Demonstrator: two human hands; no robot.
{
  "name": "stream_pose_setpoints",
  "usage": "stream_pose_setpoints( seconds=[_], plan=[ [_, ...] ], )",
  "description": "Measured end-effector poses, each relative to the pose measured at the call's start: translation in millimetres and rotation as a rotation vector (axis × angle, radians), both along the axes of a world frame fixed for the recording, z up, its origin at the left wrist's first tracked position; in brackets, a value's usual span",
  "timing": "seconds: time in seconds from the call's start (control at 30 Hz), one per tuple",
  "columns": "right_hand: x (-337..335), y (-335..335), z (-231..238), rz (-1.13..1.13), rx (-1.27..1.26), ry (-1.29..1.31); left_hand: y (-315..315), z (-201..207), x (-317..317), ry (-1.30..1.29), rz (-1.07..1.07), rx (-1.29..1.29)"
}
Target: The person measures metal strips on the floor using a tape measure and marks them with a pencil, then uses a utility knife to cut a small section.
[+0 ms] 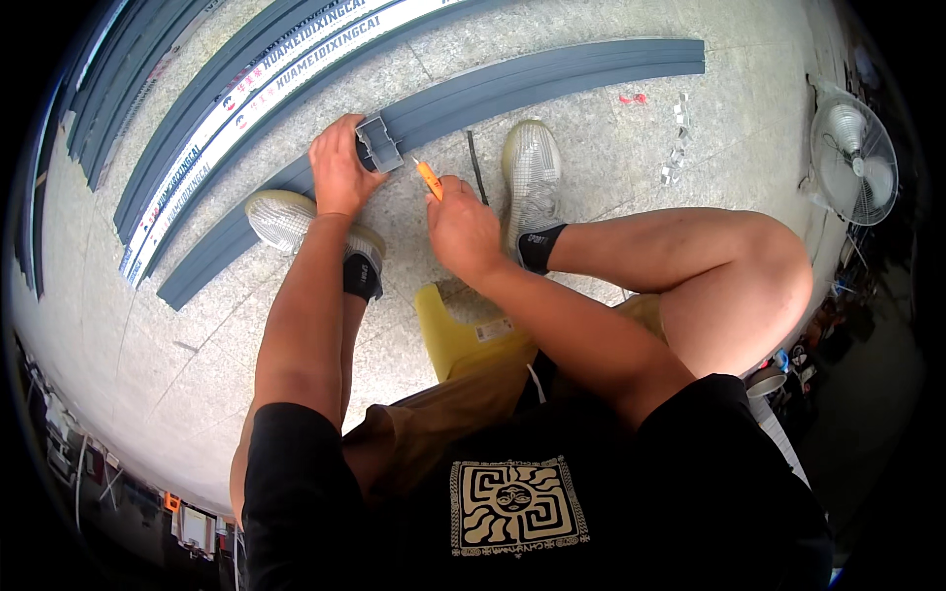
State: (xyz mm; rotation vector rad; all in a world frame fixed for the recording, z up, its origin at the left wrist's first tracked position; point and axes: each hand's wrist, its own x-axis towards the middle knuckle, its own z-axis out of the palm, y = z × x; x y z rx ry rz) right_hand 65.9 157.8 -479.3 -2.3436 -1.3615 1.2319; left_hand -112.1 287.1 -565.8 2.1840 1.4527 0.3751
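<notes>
Gripped in my left hand (339,165) is a short cut piece of grey profile (378,144), its hollow, ribbed end turned toward my right side. Beneath that hand, a long grey profile (552,76) runs across the floor; whether the short piece touches it I cannot tell. My right hand (463,226) is closed around an orange utility knife (430,180). The knife's blade points up and left, close to the short piece but apart from it. On the floor beside the right hand lies a thin dark strip (477,165).
Several long grey profiles (163,172), some with white printed film, lie at the upper left. My shoes (533,163) flank the work area. A yellow plastic stool (458,342) is beneath me. A fan (855,163) stands at the right, and red scraps (633,99) lie on the floor.
</notes>
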Motion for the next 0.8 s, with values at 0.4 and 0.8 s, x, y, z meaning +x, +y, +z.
stream_pose_setpoints(
  seconds=[0.4,0.8],
  plan=[
    [4.6,-43.1,-52.3,0.453,-0.004,-0.079,-8.0,-7.3,-19.4,-0.075,-0.008,-0.004],
    [-30.6,91.0,-32.3,0.838,0.435,-0.352,-19.1,-5.9,-42.9,-0.129,0.014,-0.012]
  ],
)
